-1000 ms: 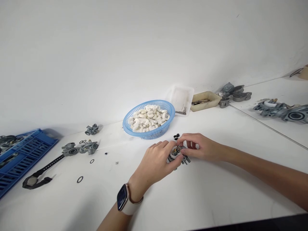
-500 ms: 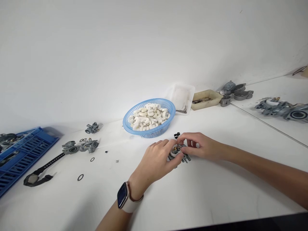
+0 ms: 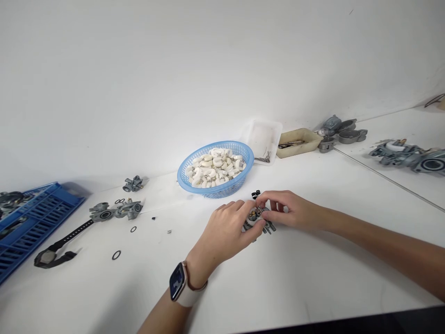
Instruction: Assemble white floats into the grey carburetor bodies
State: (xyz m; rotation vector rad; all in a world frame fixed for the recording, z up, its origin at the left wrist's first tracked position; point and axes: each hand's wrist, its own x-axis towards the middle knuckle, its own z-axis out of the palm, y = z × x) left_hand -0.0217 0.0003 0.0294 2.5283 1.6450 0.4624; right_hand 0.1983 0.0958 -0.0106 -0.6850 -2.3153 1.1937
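My left hand (image 3: pixel 231 227), with a watch (image 3: pixel 178 280) on its wrist, holds a small grey carburetor (image 3: pixel 268 227) on the white table, fingers along the far side and thumb on the near side. Brass parts and a white float (image 3: pixel 253 222) show on the carburetor's upturned face. From the right, my right hand (image 3: pixel 288 209) reaches onto the same face, its thumb and forefinger closed near the brass parts. Whatever lies between those fingertips is too small to make out. A small black part (image 3: pixel 256 194) sits just beyond the fingers.
Behind stands a blue basket (image 3: pixel 181 178) of white floats, beside a clear tray (image 3: pixel 266 132) with pins and a beige tray (image 3: pixel 302 147). More carburetors (image 3: pixel 128 209) and black rings (image 3: pixel 116 255) lie left, near a strap watch (image 3: pixel 48 257) and blue crate (image 3: pixel 41 227). Carburetor parts (image 3: pixel 399 153) lie right.
The view has shifted very slightly. Both hands stay at the carburetor in nearly the same pose, and no object has visibly moved.
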